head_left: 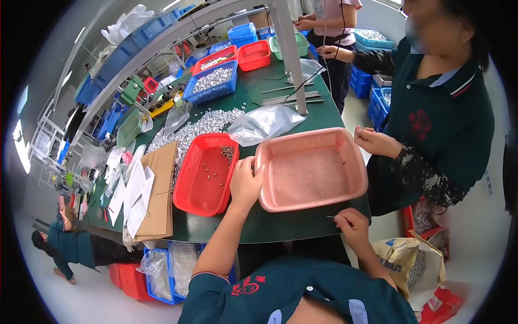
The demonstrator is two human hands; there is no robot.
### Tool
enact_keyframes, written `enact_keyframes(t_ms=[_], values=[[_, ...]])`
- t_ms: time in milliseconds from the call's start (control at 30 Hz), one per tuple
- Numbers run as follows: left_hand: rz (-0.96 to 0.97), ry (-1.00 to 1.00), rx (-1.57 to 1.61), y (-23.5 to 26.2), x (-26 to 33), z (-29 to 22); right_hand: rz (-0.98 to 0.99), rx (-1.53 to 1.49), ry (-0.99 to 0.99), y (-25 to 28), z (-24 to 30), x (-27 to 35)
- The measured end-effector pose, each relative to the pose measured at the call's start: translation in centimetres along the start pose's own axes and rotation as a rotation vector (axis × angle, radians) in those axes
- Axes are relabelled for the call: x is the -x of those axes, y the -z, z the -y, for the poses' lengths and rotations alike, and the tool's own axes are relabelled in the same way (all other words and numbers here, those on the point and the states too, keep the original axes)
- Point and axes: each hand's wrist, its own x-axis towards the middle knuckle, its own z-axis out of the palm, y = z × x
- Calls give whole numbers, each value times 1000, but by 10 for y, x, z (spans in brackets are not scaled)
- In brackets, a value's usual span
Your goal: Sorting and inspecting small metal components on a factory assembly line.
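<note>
My left hand [245, 181] grips the near-left rim of the pink mesh tray [313, 170] at frame centre, seemingly light but flexible, while my right hand [350, 224] pinches a thin pin [332, 217].

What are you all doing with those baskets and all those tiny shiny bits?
A person's left hand grips the rim of a pink mesh basket on a green table. Their right hand pinches a thin pin. Beside it sits a red basket with a few small pieces. A co-worker's hand rests at the pink basket's far corner.
</note>
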Motion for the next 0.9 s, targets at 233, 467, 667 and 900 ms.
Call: enact_keyframes(t_ms=[233, 467, 667, 900], values=[[-292, -472, -176, -29, -3, -29, -493, 8, -41, 46, -14, -21], [9, -395, 28, -53, -28, -37, -393, -239, -221, 35, -27, -54], [133, -292, 232, -60, -41, -55, -368, -130, -192, 39, -25, -44], [246, -241, 377, -56, -60, -85, -389, -257, -219, 45, -21, -47]])
